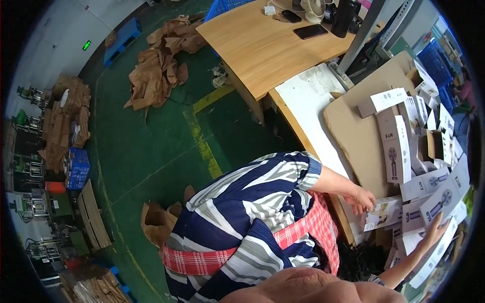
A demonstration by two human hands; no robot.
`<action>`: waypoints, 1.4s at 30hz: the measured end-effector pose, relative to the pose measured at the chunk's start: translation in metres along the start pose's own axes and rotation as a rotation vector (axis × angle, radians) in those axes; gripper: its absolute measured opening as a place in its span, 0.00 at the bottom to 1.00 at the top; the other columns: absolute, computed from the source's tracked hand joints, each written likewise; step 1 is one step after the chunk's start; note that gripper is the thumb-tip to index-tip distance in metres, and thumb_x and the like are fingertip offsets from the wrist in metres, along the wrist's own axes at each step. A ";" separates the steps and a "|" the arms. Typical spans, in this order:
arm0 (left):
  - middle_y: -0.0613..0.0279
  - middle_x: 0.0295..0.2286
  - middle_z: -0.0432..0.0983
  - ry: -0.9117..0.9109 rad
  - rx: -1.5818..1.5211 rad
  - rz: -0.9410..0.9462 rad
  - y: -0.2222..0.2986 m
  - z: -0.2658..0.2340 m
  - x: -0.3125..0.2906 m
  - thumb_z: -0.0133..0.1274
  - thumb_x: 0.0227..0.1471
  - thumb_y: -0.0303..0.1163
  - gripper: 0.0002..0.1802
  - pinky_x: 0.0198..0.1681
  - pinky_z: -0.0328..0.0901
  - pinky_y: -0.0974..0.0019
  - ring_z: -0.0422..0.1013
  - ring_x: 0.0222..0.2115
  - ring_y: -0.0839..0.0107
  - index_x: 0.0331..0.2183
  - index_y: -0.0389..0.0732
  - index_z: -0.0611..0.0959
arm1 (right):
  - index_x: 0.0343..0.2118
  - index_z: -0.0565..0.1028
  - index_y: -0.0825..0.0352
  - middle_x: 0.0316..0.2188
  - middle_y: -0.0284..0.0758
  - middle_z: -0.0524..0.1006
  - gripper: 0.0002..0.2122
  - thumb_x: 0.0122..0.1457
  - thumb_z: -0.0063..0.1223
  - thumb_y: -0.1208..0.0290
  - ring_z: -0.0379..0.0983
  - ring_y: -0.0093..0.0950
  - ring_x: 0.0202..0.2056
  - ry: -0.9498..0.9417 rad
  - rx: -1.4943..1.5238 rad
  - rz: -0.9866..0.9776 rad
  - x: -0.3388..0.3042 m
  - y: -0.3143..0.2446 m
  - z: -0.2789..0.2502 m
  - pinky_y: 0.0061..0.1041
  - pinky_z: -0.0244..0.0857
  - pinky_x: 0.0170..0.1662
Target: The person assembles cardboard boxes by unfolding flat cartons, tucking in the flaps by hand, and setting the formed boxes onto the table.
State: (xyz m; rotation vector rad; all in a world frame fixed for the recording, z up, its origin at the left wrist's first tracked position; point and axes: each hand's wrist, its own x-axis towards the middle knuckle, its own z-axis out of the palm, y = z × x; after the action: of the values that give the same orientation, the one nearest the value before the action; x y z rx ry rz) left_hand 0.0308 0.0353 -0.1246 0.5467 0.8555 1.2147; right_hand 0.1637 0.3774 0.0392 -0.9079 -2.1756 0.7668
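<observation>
My left hand (361, 200) reaches over the front edge of the work table, its fingers loosely bent and apart. Just beyond its fingertips lies a small white carton with a coloured picture (384, 213); whether they touch it I cannot tell. My right hand (435, 233), farther right, is closed at the lower end of a long white carton (445, 196) printed with a fan. That carton is tilted above a heap of similar ones. Another long carton (395, 146) lies beyond my left hand, by a cardboard sheet (358, 111).
A wooden desk (273, 43) holds a phone (310, 32), a small fan (313, 10) and a black bottle (345, 18). A metal post (361, 40) rises beside the cardboard. Crumpled brown paper (156, 70) and a blue pallet (122, 42) lie on the green floor.
</observation>
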 end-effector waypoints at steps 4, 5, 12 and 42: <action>0.52 0.34 0.67 0.060 -0.043 0.018 0.000 -0.002 0.015 0.52 0.40 0.33 0.34 0.32 0.67 0.63 0.68 0.30 0.65 0.51 0.41 0.59 | 0.55 0.50 0.73 0.47 0.48 0.65 0.39 0.49 0.51 0.51 0.64 0.34 0.46 -0.002 -0.055 0.017 0.019 -0.063 0.003 0.28 0.59 0.47; 0.48 0.37 0.67 0.050 -0.036 0.041 -0.001 -0.004 0.020 0.52 0.39 0.33 0.35 0.35 0.66 0.60 0.69 0.31 0.62 0.51 0.41 0.59 | 0.55 0.49 0.73 0.47 0.48 0.64 0.42 0.46 0.53 0.47 0.65 0.35 0.45 0.055 -0.044 0.027 0.026 -0.068 0.002 0.29 0.59 0.47; 0.62 0.33 0.66 0.125 0.096 0.089 -0.012 -0.007 0.016 0.54 0.37 0.32 0.33 0.29 0.67 0.68 0.65 0.30 0.74 0.48 0.44 0.65 | 0.54 0.52 0.74 0.47 0.50 0.64 0.43 0.44 0.50 0.42 0.64 0.38 0.46 0.155 -0.183 -0.016 0.127 0.015 -0.031 0.30 0.58 0.48; 0.68 0.15 0.59 0.012 -0.060 0.026 -0.049 -0.027 -0.033 0.42 0.34 0.18 0.36 0.12 0.50 0.73 0.54 0.11 0.77 0.51 0.39 0.60 | 0.50 0.59 0.77 0.48 0.50 0.64 0.38 0.50 0.40 0.42 0.62 0.41 0.48 0.034 -0.602 -0.109 0.126 -0.056 -0.023 0.32 0.54 0.50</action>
State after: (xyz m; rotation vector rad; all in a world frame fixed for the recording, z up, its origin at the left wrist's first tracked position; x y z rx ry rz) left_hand 0.0334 -0.0120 -0.1692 0.5038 0.8222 1.2646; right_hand 0.0898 0.4464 0.1358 -1.0609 -2.4427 0.0262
